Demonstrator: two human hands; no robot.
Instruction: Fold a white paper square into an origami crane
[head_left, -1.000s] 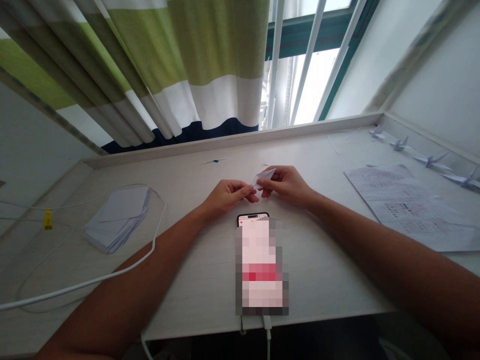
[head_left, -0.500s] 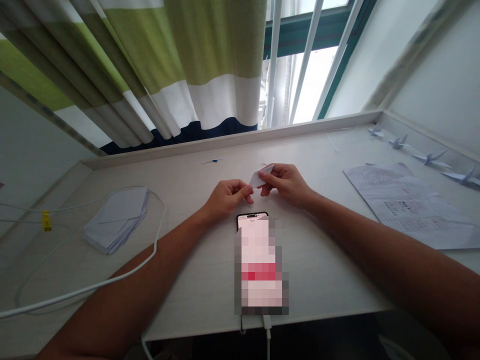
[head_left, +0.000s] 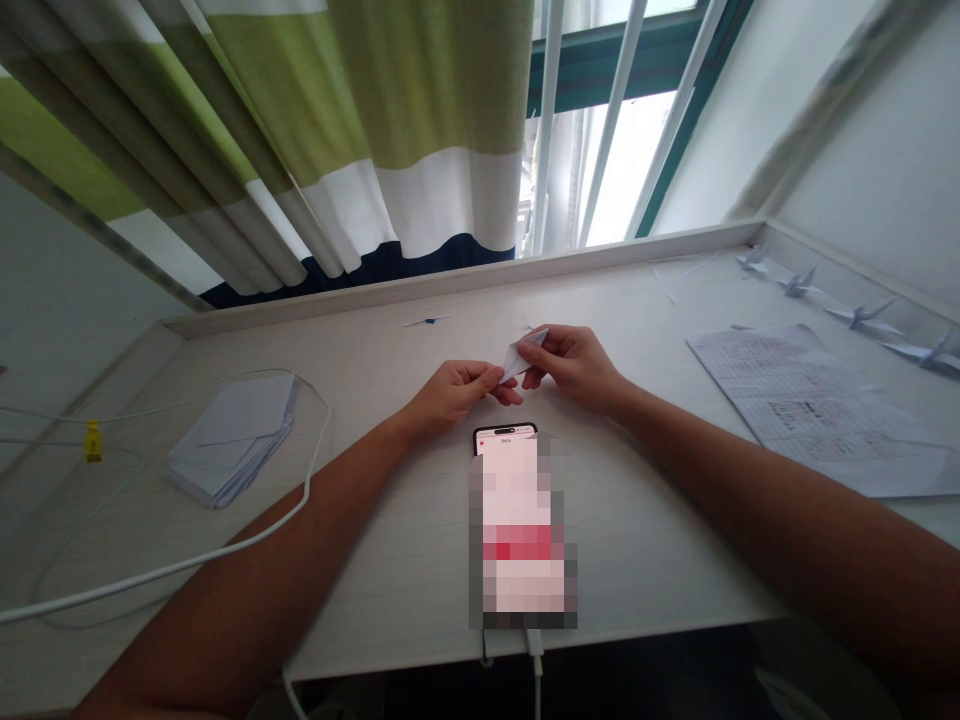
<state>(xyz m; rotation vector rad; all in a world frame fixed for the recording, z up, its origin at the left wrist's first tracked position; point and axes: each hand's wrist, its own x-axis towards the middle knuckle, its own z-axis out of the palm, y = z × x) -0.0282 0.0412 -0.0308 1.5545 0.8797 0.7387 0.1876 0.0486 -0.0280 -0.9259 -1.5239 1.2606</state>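
Observation:
A small folded white paper piece (head_left: 520,353) is held just above the pale desk (head_left: 390,560), near its middle. My left hand (head_left: 454,392) pinches its lower left end with thumb and fingertips. My right hand (head_left: 574,363) is closed on its upper right part, fingers curled round it. A phone (head_left: 517,520) lies flat on the desk directly below both hands, its screen lit and a cable plugged in at the near end.
A stack of white paper squares (head_left: 232,435) lies at the left, with a white cable (head_left: 187,570) looping round it. A printed sheet (head_left: 810,410) lies at the right. Several folded paper cranes (head_left: 862,318) line the right ledge. A striped curtain (head_left: 315,140) hangs behind.
Both hands have shifted slightly with the paper, and the paper's angle between the fingers has changed a little. Nothing else moved.

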